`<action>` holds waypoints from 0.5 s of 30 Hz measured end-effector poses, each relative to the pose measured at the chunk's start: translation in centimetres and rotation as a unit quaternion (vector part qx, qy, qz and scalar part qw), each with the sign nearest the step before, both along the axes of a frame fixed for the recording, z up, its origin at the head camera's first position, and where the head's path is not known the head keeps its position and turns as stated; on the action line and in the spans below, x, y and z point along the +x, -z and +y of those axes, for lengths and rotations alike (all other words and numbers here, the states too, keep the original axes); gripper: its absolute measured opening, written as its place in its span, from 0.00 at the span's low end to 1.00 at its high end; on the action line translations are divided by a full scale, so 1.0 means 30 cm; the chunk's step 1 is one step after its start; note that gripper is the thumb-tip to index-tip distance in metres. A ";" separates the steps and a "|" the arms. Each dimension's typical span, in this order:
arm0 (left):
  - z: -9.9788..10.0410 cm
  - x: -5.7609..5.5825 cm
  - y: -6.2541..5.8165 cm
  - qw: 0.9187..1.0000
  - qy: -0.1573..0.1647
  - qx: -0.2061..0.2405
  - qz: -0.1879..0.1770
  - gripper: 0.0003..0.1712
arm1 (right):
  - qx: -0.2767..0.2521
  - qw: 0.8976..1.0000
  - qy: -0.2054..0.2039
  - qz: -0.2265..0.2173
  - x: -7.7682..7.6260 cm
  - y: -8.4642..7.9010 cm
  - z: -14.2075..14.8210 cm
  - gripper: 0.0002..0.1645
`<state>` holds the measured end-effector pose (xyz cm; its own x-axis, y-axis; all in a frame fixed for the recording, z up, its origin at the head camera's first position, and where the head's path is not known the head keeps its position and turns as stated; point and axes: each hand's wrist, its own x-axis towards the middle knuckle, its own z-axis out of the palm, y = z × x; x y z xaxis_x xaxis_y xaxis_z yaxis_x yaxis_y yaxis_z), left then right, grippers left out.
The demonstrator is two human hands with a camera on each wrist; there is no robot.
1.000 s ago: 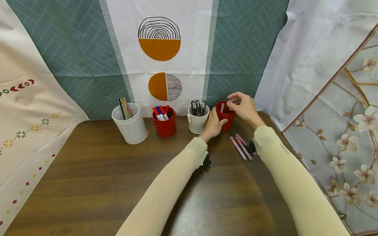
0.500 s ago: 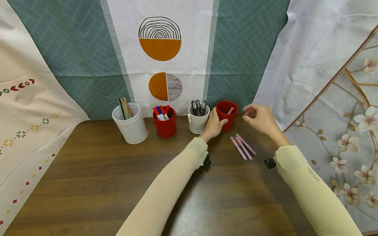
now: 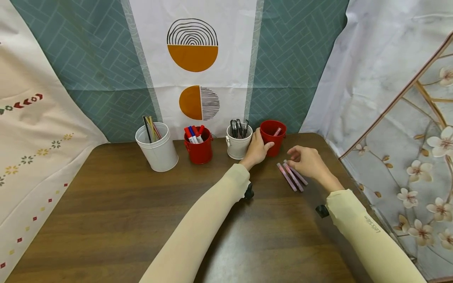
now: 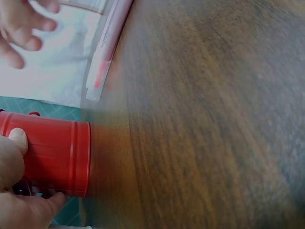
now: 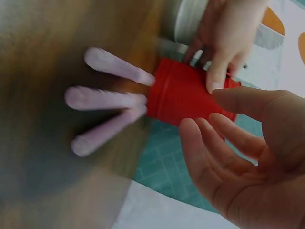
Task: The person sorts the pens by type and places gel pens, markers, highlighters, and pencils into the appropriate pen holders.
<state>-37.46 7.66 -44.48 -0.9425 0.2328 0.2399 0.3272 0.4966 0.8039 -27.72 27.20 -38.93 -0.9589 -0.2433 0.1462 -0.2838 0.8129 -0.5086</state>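
Observation:
At the right end of the row stands a red bucket point(image 3: 271, 142), one pink pen point(image 3: 277, 131) leaning inside it. My left hand point(image 3: 256, 151) grips the side of this bucket, thumb across its front, as the left wrist view also shows. Three pink highlighter-like pens point(image 5: 106, 99) lie side by side on the table in front of the bucket. Above their far ends hovers my right hand point(image 3: 307, 162), its fingers loosely bent and parted. Nothing sits between thumb and fingers of the right hand point(image 5: 248, 152) in the right wrist view.
Left of the held bucket come a small white bucket point(image 3: 238, 149) with black pens, a red bucket point(image 3: 200, 153) with red and blue markers, and a larger white bucket point(image 3: 159, 155) with thin sticks. Curtains hang behind the wooden table point(image 3: 141, 220) and at both sides.
My right hand has left the red bucket's mouth, swung right, then lowered toward the pens on the table. A pink pen now leans inside that bucket. The left hand has kept its hold.

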 end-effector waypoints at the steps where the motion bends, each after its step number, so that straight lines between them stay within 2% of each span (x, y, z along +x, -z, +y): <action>1: 0.000 -0.001 0.001 1.000 -0.001 0.000 0.000 0.43 | 0.005 1.000 0.000 -0.006 0.000 0.012 -0.003 0.18; 8: 0.002 -0.004 0.001 1.000 -0.005 -0.010 -0.002 0.43 | 0.048 0.998 -0.003 -0.031 0.008 0.071 -0.031 0.18; 15: 0.004 -0.007 0.005 1.000 -0.002 -0.005 -0.009 0.43 | 0.083 0.995 0.005 -0.055 0.014 0.097 -0.052 0.20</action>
